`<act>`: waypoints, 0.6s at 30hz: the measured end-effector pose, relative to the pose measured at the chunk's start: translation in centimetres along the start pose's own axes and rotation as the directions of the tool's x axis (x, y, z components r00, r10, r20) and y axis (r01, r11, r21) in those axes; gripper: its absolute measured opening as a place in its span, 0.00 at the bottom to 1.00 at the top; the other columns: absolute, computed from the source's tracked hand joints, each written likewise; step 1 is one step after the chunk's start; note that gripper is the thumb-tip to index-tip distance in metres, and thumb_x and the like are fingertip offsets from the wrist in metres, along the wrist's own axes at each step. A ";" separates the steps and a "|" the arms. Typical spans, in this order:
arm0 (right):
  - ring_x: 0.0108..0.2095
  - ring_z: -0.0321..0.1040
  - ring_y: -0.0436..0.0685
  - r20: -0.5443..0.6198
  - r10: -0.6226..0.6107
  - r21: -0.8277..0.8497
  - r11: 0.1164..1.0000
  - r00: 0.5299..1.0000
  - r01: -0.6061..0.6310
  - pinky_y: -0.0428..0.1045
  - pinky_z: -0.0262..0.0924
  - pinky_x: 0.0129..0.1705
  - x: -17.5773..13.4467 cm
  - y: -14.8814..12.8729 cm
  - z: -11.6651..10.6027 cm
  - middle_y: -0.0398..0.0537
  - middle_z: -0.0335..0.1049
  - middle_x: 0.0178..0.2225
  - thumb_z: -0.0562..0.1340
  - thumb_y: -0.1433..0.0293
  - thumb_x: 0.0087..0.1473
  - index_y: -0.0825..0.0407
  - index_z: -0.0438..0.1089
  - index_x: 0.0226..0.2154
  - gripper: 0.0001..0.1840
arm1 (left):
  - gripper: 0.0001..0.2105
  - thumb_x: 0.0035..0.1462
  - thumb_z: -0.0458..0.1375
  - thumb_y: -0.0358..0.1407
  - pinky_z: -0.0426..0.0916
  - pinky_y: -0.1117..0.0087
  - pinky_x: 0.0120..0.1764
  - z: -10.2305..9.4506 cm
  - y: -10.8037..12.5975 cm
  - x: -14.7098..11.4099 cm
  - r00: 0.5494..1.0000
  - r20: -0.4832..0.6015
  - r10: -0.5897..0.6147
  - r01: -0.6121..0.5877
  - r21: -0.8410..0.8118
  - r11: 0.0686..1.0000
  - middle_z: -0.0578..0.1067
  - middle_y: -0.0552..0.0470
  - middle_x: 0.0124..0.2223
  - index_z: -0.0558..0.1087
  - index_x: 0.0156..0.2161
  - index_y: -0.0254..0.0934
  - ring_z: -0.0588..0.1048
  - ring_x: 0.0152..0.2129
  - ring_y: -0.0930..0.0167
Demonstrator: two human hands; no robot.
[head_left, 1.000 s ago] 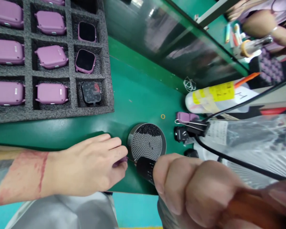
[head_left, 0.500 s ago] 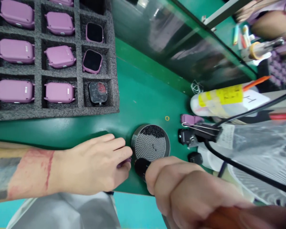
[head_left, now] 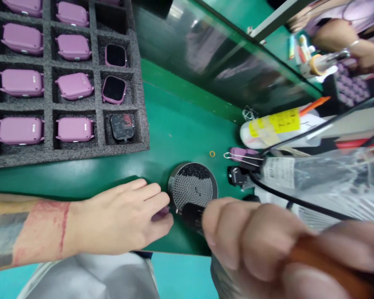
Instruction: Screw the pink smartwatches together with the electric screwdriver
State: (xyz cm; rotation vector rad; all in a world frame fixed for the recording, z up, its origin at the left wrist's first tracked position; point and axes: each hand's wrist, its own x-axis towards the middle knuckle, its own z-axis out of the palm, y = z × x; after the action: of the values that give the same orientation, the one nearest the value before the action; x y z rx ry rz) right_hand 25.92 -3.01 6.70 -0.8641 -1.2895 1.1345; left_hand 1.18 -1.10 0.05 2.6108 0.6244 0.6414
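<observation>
My left hand (head_left: 124, 220) rests on the green bench, its fingers closed round a small purple watch case (head_left: 161, 212) that is mostly hidden. In my right hand (head_left: 252, 232) is an electric screwdriver (head_left: 192, 216) with a black nose, a small metal tip and a reddish-brown body. Its tip points left, just right of my left fingertips and apart from them. Just beyond the tip stands a round grey screw tray (head_left: 171, 187) with a dimpled floor. Tiny black screws (head_left: 195, 171) are heaped along its far side.
A grey foam tray (head_left: 121, 154) at upper left holds several purple watches (head_left: 75, 129) in compartments. To the right lie a yellow ring (head_left: 212, 153), a labelled white bottle (head_left: 249, 136), a black cable (head_left: 294, 202) and plastic bags (head_left: 324, 170). A person's arm (head_left: 333, 37) shows beyond the partition.
The screwdriver and my right hand have moved slightly right and nearer the camera, the nose tilting flatter. My left hand stays almost in place, and the view has shifted a little.
</observation>
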 end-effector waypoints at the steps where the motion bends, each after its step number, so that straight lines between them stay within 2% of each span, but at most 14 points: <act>1: 0.21 0.66 0.53 -0.061 -0.028 0.032 0.999 0.998 0.030 0.56 0.73 0.26 0.0 0.3 -0.2 0.32 0.67 0.29 0.74 0.65 0.82 0.36 0.82 0.63 0.12 | 0.05 0.84 0.67 0.30 0.67 0.57 0.42 -0.1 -0.1 -0.1 0.999 0.035 0.024 -0.025 0.009 1.000 0.80 0.47 0.45 0.85 0.50 0.39 0.73 0.40 0.61; 3: 0.21 0.66 0.51 -0.117 -0.046 0.065 0.996 0.992 0.054 0.55 0.74 0.27 0.5 0.9 -0.6 0.31 0.68 0.29 0.76 0.66 0.82 0.36 0.84 0.63 0.13 | 0.04 0.83 0.68 0.31 0.73 0.58 0.47 -0.4 -0.4 -0.3 0.995 0.070 0.075 -0.075 -0.006 0.997 0.85 0.43 0.53 0.85 0.51 0.40 0.78 0.47 0.59; 6: 0.22 0.69 0.50 -0.056 -0.044 0.067 0.997 0.997 0.048 0.55 0.79 0.31 1.6 1.5 -1.0 0.31 0.73 0.30 0.76 0.70 0.81 0.37 0.85 0.58 0.11 | 0.04 0.80 0.70 0.31 0.79 0.59 0.65 -0.9 -0.8 -0.5 0.990 0.057 0.131 -0.125 -0.096 0.988 0.86 0.40 0.68 0.85 0.48 0.41 0.80 0.65 0.56; 8: 0.23 0.71 0.50 -0.031 -0.046 0.057 0.997 0.998 0.048 0.56 0.82 0.32 2.0 1.6 -0.9 0.33 0.76 0.32 0.76 0.71 0.81 0.37 0.85 0.59 0.12 | 0.02 0.77 0.70 0.30 0.79 0.57 0.71 -1.3 -0.9 -0.5 0.991 0.044 0.124 -0.116 -0.155 0.981 0.87 0.40 0.70 0.85 0.48 0.40 0.80 0.69 0.55; 10: 0.22 0.71 0.51 -0.059 -0.040 0.057 0.997 0.997 0.044 0.56 0.82 0.31 2.1 1.8 -0.8 0.33 0.77 0.32 0.78 0.70 0.80 0.38 0.84 0.59 0.12 | 0.04 0.78 0.67 0.30 0.82 0.52 0.66 -1.4 -0.8 -0.3 0.997 -0.008 0.080 -0.080 -0.153 0.985 0.88 0.38 0.65 0.86 0.51 0.37 0.83 0.63 0.53; 13: 0.21 0.71 0.51 -0.087 -0.020 0.060 0.998 0.996 0.025 0.55 0.82 0.31 2.0 2.0 -0.5 0.32 0.78 0.32 0.80 0.68 0.78 0.37 0.83 0.57 0.12 | 0.10 0.86 0.62 0.35 0.82 0.48 0.57 -1.2 -0.5 -0.1 0.997 -0.078 0.000 -0.005 -0.065 0.998 0.90 0.39 0.58 0.85 0.51 0.35 0.85 0.55 0.52; 15: 0.21 0.70 0.50 -0.084 -0.035 0.063 0.997 0.996 0.041 0.54 0.82 0.31 1.8 2.3 -0.4 0.31 0.78 0.32 0.79 0.68 0.79 0.37 0.83 0.58 0.12 | 0.13 0.90 0.59 0.36 0.82 0.49 0.54 -0.8 -0.4 -0.1 0.997 -0.077 -0.012 0.010 -0.015 1.000 0.90 0.39 0.56 0.84 0.51 0.35 0.86 0.54 0.52; 18: 0.23 0.70 0.48 -0.057 -0.055 0.060 0.997 0.997 0.058 0.54 0.82 0.34 1.8 2.7 -0.3 0.30 0.78 0.34 0.76 0.69 0.82 0.37 0.81 0.59 0.11 | 0.13 0.91 0.58 0.31 0.81 0.52 0.52 -0.5 -0.5 -0.1 0.998 -0.068 0.007 -0.007 0.002 1.000 0.91 0.42 0.54 0.84 0.51 0.35 0.87 0.52 0.55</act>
State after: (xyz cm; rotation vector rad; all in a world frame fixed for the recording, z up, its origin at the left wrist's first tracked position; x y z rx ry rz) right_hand 25.68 -0.56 4.59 -0.8035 -1.2202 1.0933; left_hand 0.64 -0.62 0.19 2.6035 0.6373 0.7350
